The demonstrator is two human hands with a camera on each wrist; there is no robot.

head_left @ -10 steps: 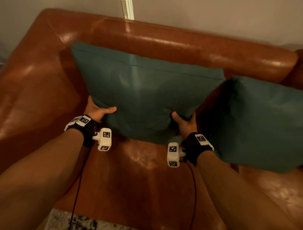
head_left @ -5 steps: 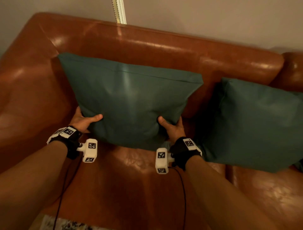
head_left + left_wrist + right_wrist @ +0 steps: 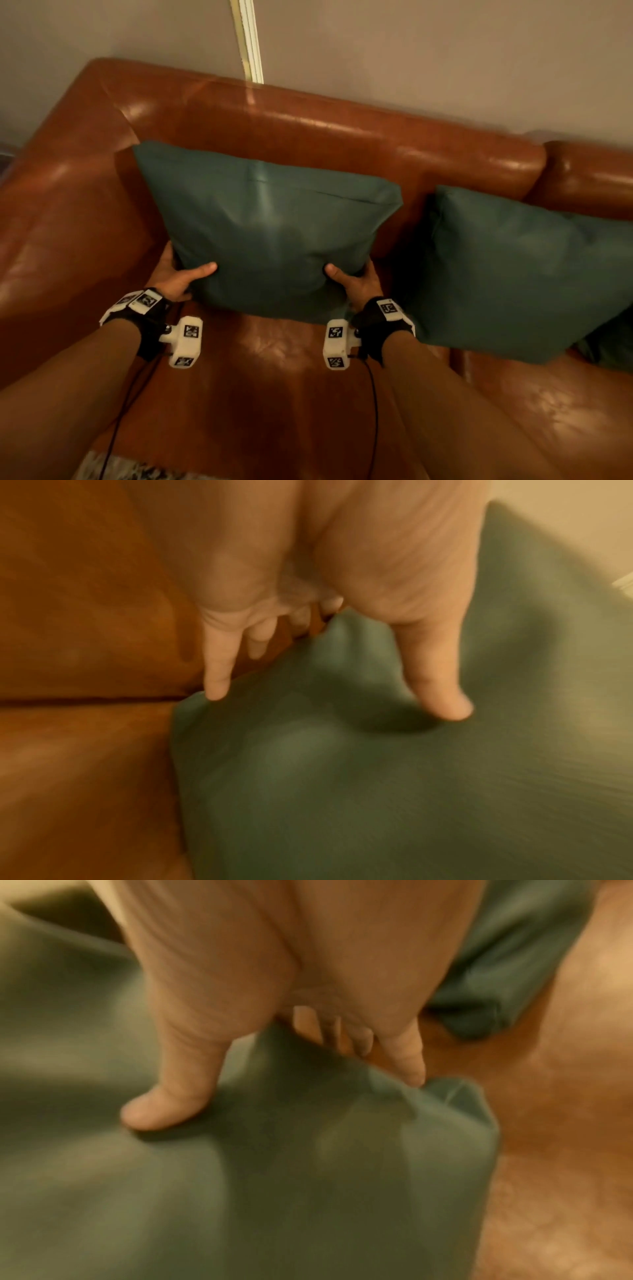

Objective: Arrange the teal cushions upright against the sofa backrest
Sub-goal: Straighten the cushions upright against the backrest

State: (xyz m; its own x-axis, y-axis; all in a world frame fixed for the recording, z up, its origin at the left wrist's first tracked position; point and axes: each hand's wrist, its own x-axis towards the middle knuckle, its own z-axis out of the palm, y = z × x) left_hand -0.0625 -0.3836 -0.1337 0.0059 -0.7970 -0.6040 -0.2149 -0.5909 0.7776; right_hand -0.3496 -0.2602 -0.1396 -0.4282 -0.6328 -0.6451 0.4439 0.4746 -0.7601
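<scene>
A teal cushion [image 3: 270, 233] stands upright against the brown leather backrest [image 3: 342, 137], its lower edge on the seat. My left hand [image 3: 178, 277] grips its lower left corner, thumb on the front face, fingers behind. My right hand [image 3: 356, 281] grips the lower right corner the same way. The left wrist view shows my left hand [image 3: 335, 696] pinching the cushion [image 3: 377, 791]; the right wrist view shows my right hand [image 3: 274, 1096] pinching the cushion [image 3: 240, 1191]. A second teal cushion [image 3: 520, 274] leans against the backrest to the right.
The sofa's left armrest [image 3: 51, 212] rises beside the held cushion. A narrow gap separates the two cushions. Bare seat leather [image 3: 274, 394] lies in front. A patterned rug [image 3: 130, 469] shows below the seat's front edge. A wall [image 3: 411, 51] stands behind the sofa.
The cushion has come down and back from a raised position to stand on the seat against the backrest. Both hands kept their hold on its lower corners.
</scene>
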